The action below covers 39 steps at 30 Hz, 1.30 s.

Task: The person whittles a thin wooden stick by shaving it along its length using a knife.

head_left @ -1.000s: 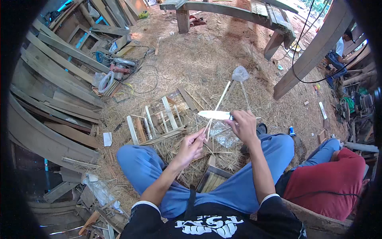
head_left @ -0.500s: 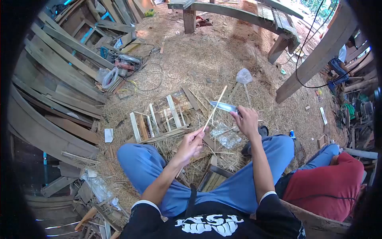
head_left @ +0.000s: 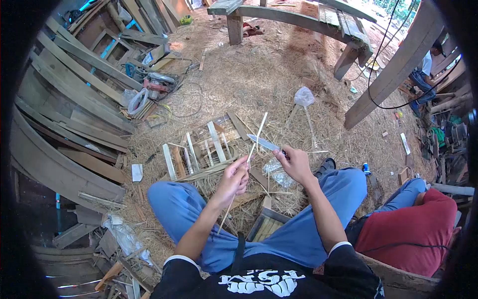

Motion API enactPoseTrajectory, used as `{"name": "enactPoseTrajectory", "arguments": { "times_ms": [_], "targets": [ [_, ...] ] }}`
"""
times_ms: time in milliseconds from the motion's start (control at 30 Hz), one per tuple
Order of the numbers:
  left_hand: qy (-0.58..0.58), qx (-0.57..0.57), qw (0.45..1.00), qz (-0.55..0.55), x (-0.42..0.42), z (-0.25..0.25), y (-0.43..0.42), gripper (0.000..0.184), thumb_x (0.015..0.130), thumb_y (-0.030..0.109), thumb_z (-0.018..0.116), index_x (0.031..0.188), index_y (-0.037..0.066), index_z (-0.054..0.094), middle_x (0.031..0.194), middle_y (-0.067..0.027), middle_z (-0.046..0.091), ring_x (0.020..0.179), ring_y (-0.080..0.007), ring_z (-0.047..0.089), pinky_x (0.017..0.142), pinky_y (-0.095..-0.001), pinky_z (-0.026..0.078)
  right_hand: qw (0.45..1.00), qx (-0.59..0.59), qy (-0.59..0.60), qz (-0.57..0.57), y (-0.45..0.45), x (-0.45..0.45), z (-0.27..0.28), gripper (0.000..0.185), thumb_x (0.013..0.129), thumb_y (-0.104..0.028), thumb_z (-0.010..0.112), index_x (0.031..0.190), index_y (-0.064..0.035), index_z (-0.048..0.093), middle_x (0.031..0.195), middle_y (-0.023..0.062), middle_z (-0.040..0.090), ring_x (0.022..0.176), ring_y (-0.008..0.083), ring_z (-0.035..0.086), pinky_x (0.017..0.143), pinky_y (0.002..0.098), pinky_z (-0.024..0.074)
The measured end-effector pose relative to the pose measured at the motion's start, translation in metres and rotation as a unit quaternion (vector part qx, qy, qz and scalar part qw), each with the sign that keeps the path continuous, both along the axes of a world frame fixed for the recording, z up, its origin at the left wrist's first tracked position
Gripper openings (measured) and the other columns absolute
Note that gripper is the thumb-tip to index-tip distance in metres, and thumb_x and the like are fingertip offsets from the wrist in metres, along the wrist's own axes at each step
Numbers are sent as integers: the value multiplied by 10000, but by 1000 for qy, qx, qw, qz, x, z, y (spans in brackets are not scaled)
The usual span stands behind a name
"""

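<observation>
My left hand point(head_left: 236, 176) is closed around a thin pale wooden strip point(head_left: 261, 127), which sticks out above the fist and runs down below it toward my lap. In my right hand point(head_left: 296, 163) is a knife point(head_left: 264, 142), its fingers wrapped round the dark handle. The blade points left and meets the strip just above my left hand. A loose curl of wood hangs near the blade. Beneath my hands, between my knees, a wooden box with slats point(head_left: 269, 223) lies partly hidden by my legs. The far side of the right hand's grip is hidden.
A slatted wooden frame point(head_left: 194, 149) lies ahead on the shaving-covered ground. A circular saw point(head_left: 158, 84) and boards line the left. A post point(head_left: 393, 65) and bench point(head_left: 298, 20) stand beyond. A person in a red shirt point(head_left: 408, 231) sits close on my right; another is farther back.
The strip has slid down through or with my left hand, so its lower end now shows near my lap. My right hand and the knife have shifted left and slightly down.
</observation>
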State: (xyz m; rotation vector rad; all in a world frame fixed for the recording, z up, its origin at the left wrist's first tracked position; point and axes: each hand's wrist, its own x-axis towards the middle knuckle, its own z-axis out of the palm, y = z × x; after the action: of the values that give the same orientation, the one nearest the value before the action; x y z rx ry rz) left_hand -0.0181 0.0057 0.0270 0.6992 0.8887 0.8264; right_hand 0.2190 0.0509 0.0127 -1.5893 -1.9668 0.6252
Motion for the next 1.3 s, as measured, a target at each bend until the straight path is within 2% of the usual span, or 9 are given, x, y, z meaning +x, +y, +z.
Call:
{"name": "enactPoseTrajectory", "arguments": {
  "times_ms": [200, 300, 500, 633, 833, 933, 1033, 1133, 1300],
  "targets": [
    [2, -25, 1000, -3, 9, 5, 7, 300, 1053, 255, 434, 1287, 80, 502, 709, 40, 440, 460, -3, 293, 385, -179, 217, 997, 58, -1, 46, -9, -1, 10, 333, 900, -390, 657, 858, -62, 623, 591, 138, 556, 557, 312, 593, 529, 403, 441],
    [2, -27, 999, -18, 12, -4, 5, 276, 1052, 237, 434, 1265, 74, 499, 713, 28, 485, 450, -18, 291, 387, -183, 218, 990, 92, -7, 109, -13, -6, 6, 360, 901, -434, 634, 871, -76, 629, 669, 129, 629, 619, 313, 640, 550, 402, 478],
    [10, 11, 997, -73, 19, -3, -11, 316, 1055, 256, 440, 1311, 84, 506, 672, 56, 415, 488, -23, 294, 420, -185, 235, 974, 179, -35, 133, -11, -8, 10, 348, 856, -425, 684, 873, -81, 634, 693, 88, 633, 636, 269, 649, 580, 376, 479],
    [16, -7, 997, -77, 16, 6, -17, 394, 1054, 249, 442, 1419, 100, 447, 663, 72, 360, 502, -28, 293, 421, -184, 237, 964, 219, -61, 137, -13, -2, 28, 338, 820, -428, 712, 850, -98, 642, 691, 49, 635, 625, 231, 643, 580, 350, 471],
    [-6, -66, 995, -73, 16, 22, -22, 416, 1054, 242, 439, 1447, 105, 428, 657, 81, 321, 506, -17, 264, 413, -181, 221, 953, 263, -53, 140, -10, 2, 21, 330, 791, -430, 737, 784, -118, 631, 639, 25, 598, 563, 208, 591, 529, 349, 412],
    [-11, -65, 996, -67, 19, 18, -18, 426, 1051, 266, 448, 1450, 117, 428, 643, 84, 298, 503, -12, 236, 411, -179, 201, 955, 260, -54, 133, -6, 9, 17, 339, 777, -430, 751, 790, -107, 647, 623, 32, 592, 570, 206, 594, 542, 353, 421],
    [12, -55, 995, -82, -4, 22, -14, 436, 1051, 288, 444, 1458, 133, 417, 635, 90, 286, 498, -11, 222, 410, -176, 182, 968, 223, -111, 17, 10, 56, 10, 344, 812, -462, 714, 819, -120, 680, 651, 46, 635, 589, 213, 627, 559, 325, 453],
    [-13, -87, 992, -95, -3, 26, -11, 441, 1048, 299, 450, 1459, 144, 417, 630, 95, 280, 497, -7, 222, 413, -171, 162, 964, 209, -167, -6, -3, 59, 19, 342, 831, -453, 711, 828, -111, 688, 642, 75, 646, 585, 232, 635, 561, 354, 472],
    [-43, -91, 990, -103, -3, 16, -10, 451, 1052, 298, 440, 1472, 141, 394, 607, 90, 270, 480, -8, 222, 395, -173, 167, 998, 49, -7, -27, -10, 40, 4, 378, 901, -437, 644, 870, -62, 685, 609, 128, 613, 573, 288, 622, 554, 398, 465]
  ]
}}
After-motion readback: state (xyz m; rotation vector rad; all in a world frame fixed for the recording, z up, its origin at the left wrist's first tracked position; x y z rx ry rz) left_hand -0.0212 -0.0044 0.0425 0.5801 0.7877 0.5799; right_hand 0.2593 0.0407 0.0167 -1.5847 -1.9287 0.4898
